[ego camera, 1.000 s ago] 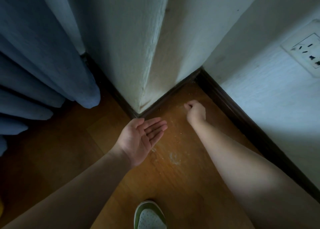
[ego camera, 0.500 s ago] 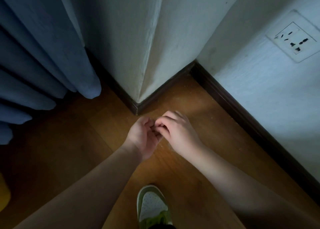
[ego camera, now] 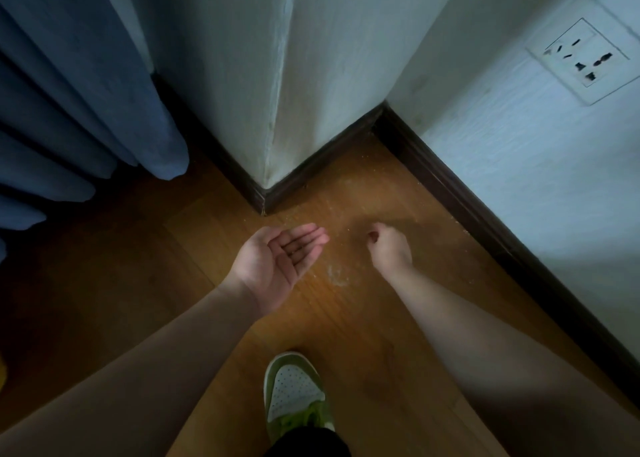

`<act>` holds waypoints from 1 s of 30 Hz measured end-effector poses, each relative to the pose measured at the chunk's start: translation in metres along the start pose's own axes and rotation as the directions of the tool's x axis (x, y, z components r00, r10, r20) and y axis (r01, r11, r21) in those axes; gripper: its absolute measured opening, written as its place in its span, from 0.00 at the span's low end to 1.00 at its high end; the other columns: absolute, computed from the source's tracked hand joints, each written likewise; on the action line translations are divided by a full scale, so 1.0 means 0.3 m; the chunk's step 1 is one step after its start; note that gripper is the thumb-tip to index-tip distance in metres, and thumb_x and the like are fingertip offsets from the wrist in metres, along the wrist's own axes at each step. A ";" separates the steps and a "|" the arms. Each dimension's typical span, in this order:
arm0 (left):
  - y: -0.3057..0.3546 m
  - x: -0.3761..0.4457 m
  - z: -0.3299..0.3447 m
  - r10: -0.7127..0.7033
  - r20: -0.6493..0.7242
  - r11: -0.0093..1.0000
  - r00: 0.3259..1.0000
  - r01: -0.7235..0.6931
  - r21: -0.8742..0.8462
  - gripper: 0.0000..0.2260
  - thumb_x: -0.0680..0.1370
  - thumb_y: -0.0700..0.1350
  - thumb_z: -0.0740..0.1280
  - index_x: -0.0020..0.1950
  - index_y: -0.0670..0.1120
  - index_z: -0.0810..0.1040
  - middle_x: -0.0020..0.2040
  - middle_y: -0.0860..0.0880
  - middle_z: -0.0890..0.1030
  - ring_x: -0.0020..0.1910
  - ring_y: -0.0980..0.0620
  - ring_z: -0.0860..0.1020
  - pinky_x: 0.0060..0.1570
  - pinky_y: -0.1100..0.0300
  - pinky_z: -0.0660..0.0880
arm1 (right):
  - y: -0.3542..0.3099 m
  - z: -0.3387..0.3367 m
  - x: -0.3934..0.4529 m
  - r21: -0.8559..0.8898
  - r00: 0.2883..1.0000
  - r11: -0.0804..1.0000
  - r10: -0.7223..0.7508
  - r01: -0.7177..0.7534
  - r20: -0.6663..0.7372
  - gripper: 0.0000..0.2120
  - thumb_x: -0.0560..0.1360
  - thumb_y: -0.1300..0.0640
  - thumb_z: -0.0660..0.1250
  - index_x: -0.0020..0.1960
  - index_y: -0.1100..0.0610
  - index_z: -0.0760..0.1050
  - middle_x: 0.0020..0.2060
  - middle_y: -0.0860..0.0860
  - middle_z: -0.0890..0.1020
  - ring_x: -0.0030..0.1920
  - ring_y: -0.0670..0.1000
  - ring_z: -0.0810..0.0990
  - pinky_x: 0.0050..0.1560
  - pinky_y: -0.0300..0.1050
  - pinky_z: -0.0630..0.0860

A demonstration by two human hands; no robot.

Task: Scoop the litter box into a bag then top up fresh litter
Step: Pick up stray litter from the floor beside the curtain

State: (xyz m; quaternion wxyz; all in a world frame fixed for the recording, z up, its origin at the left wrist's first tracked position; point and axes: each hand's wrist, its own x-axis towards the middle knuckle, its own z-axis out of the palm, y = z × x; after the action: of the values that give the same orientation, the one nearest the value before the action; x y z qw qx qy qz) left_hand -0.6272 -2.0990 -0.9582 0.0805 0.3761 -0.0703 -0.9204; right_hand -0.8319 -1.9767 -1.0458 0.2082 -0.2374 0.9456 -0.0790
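No litter box, bag or scoop is in view. Pale litter grains and dust (ego camera: pixel 336 277) lie scattered on the wooden floor (ego camera: pixel 363 325) near the wall corner. My left hand (ego camera: pixel 280 262) hovers palm up, fingers straight and slightly cupped, left of the grains. A few tiny specks may lie in the palm, too small to be sure. My right hand (ego camera: pixel 389 248) is lower, at the floor, with its fingertips bunched together and pointing down among the grains. Whether it pinches anything is too small to see.
A white wall corner (ego camera: pixel 273 110) with dark skirting (ego camera: pixel 485 221) juts out just beyond my hands. Blue curtain folds (ego camera: pixel 86 110) hang at the left. A wall socket (ego camera: pixel 581 54) sits at the upper right. My green and white shoe (ego camera: pixel 294 391) stands below the hands.
Half a second ago my two hands met, right fingertips over the left palm. Now they are apart: the left palm lies open again and the right hand is back down at the floor.
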 end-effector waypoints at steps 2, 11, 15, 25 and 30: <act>0.007 -0.003 0.000 -0.006 0.000 1.000 1.000 0.006 -0.003 0.21 0.84 0.46 0.49 0.63 0.33 0.74 0.59 0.35 0.80 0.59 0.40 0.79 0.63 0.50 0.74 | -0.004 0.042 0.020 0.024 1.000 1.000 -0.007 0.007 0.017 0.11 0.77 0.54 0.66 0.59 0.53 0.78 0.54 0.52 0.82 0.56 0.55 0.79 0.53 0.45 0.74; 0.012 -0.003 -0.018 -0.023 -0.046 1.000 0.999 0.023 -0.003 0.22 0.83 0.45 0.49 0.63 0.32 0.73 0.59 0.34 0.80 0.60 0.40 0.79 0.64 0.50 0.73 | -0.052 0.112 0.083 0.189 0.999 0.981 0.052 -0.048 -0.015 0.06 0.76 0.59 0.67 0.46 0.47 0.77 0.44 0.45 0.80 0.47 0.48 0.79 0.42 0.39 0.68; 0.017 0.001 -0.030 -0.021 -0.064 1.000 0.998 0.022 0.017 0.22 0.83 0.45 0.49 0.63 0.32 0.74 0.59 0.34 0.80 0.59 0.40 0.79 0.65 0.50 0.72 | -0.053 0.107 0.081 0.105 0.999 0.994 0.035 -0.032 -0.021 0.06 0.78 0.56 0.65 0.52 0.50 0.80 0.47 0.48 0.81 0.49 0.51 0.79 0.45 0.42 0.72; 0.001 -0.019 -0.042 0.017 -0.176 0.997 0.984 -0.003 0.080 0.21 0.83 0.46 0.50 0.62 0.32 0.74 0.56 0.35 0.81 0.58 0.40 0.80 0.61 0.50 0.75 | -0.275 -0.083 -0.250 0.134 0.856 0.845 -0.509 0.518 -0.094 0.07 0.76 0.47 0.64 0.48 0.49 0.77 0.46 0.42 0.76 0.50 0.44 0.74 0.52 0.42 0.68; -0.024 -0.020 -0.022 0.020 -0.151 0.993 0.988 -0.002 0.117 0.20 0.82 0.44 0.52 0.63 0.32 0.74 0.56 0.36 0.81 0.56 0.42 0.80 0.61 0.50 0.75 | -0.282 -0.074 -0.348 -0.023 0.763 0.770 -0.636 0.638 -0.121 0.06 0.76 0.49 0.66 0.49 0.48 0.81 0.47 0.45 0.79 0.50 0.49 0.73 0.49 0.46 0.63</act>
State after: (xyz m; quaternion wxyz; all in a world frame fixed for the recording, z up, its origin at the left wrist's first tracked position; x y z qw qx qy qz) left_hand -0.6190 -2.0912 -0.9600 0.0685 0.4487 -0.1198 -0.8830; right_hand -0.7228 -1.9992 -0.9677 0.1133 -0.5367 0.8190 -0.1685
